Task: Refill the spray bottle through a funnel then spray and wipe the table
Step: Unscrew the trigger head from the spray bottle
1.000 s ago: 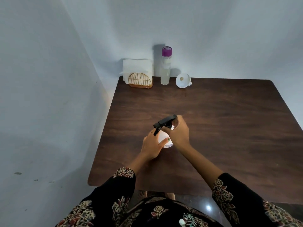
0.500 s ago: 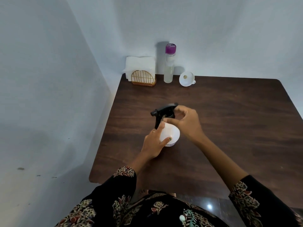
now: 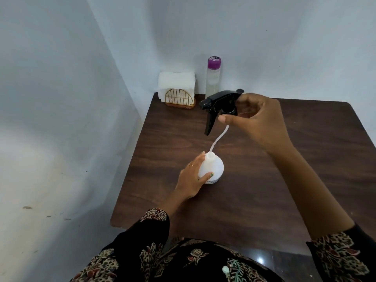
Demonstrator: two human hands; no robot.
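A small white spray bottle (image 3: pixel 214 168) stands on the dark wooden table (image 3: pixel 284 169), its neck uncapped. My left hand (image 3: pixel 192 177) grips its body from the left. My right hand (image 3: pixel 258 121) holds the black trigger spray head (image 3: pixel 218 104) lifted well above the bottle. The head's white dip tube (image 3: pixel 218 139) curves down, its lower end still at the bottle's neck. A tall clear bottle with a purple cap (image 3: pixel 213 77) stands at the back of the table. The funnel is hidden behind my right hand.
A gold wire holder with white napkins (image 3: pixel 177 92) sits at the table's back left corner. Pale walls close in at the left and behind. The table's left edge runs near the left wall.
The spray head has come off the bottle and risen with my right hand, drawing the dip tube out. My left hand has stayed on the bottle.
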